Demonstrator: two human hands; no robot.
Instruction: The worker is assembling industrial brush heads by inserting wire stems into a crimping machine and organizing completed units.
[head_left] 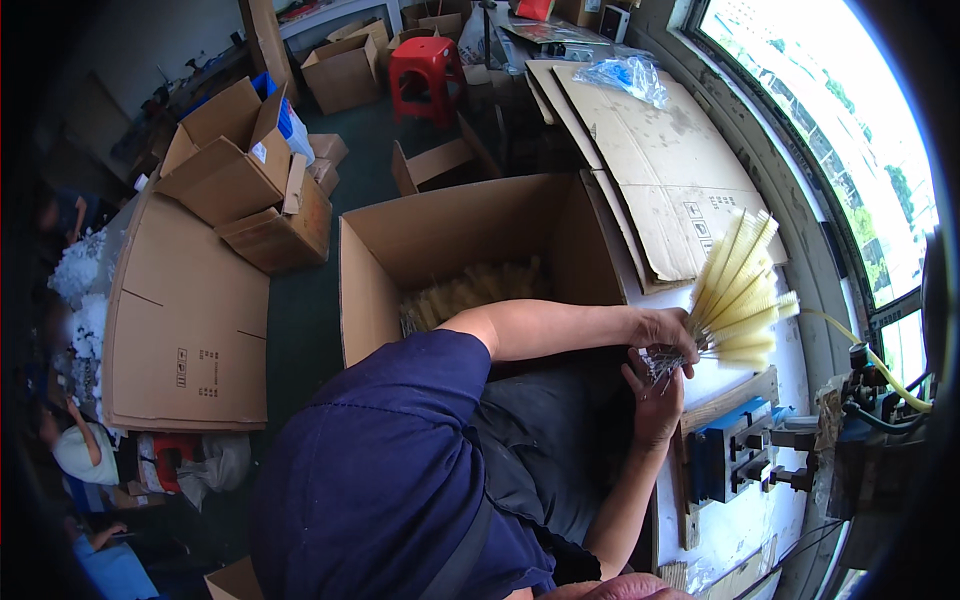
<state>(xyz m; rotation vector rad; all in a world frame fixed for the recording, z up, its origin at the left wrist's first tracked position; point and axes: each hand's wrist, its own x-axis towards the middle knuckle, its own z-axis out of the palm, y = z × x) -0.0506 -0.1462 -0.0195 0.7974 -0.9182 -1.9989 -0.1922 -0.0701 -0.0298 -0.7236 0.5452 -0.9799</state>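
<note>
The left hand (pixel 674 335) clasps pale-yellow, wire-stemmed bristle brushes (pixel 736 285) fanned over the white worktop (pixel 735 530), the right hand (pixel 658 408) cupped loosely at their wire ends, and I'd worry a slackened grasp could spill some.

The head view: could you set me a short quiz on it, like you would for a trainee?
1. True or false: the stool is red.
2. Which things are bunched at the hands? A) paper cups B) pale bristly brushes C) blue cloths
3. Fill in: similar pale bristles lie inside the large open ____ beside the person.

Key: 1. True. 2. B. 3. Box.
</note>
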